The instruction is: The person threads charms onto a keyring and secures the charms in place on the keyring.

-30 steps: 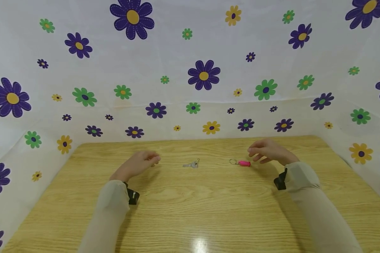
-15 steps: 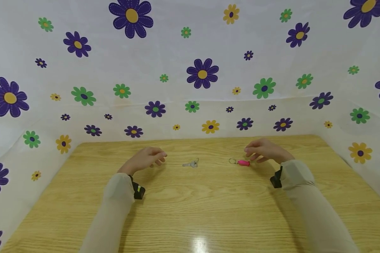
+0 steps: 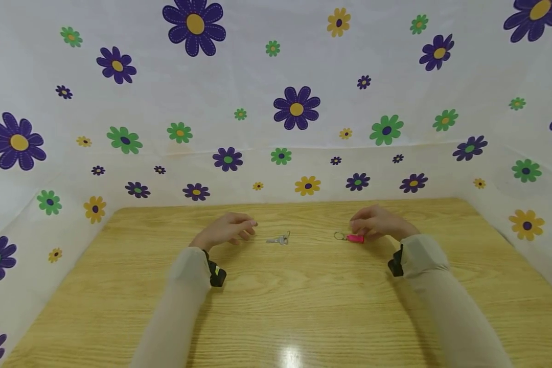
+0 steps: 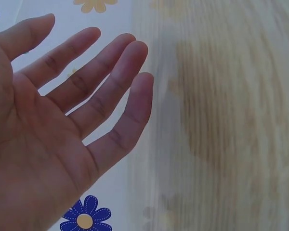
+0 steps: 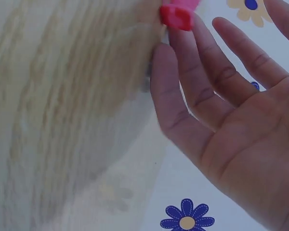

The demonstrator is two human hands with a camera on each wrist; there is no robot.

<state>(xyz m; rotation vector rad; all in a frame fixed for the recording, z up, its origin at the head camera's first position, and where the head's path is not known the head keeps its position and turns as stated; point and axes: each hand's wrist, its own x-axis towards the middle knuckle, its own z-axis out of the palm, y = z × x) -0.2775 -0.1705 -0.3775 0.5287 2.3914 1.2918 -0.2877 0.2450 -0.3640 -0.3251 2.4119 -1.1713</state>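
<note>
In the head view a silver key [image 3: 277, 240] with a small ring or hook at its bow lies flat, its blade toward the left hand. To its right lies a short pink key fob [image 3: 355, 238] with a metal split ring [image 3: 339, 235]. The left hand [image 3: 227, 229] hovers left of the key, fingers loosely bent with nothing in them. The right hand [image 3: 382, 222] is at the fob, its fingertips overlapping the fob's far side. In the right wrist view the fob's red end [image 5: 177, 18] shows by the fingertips, which stand loosely bent without closing round it.
Both hands are over a light wood-grain table [image 3: 267, 306]. A white cloth [image 3: 239, 76] printed with flowers rises behind the table and along its sides. Dark wrist cameras, such as the left one [image 3: 217, 276], sit below each hand.
The left hand has moved right, closer to the key. The right hand has shifted slightly left and down so its fingers now overlap the fob. Key and fob lie where they were.
</note>
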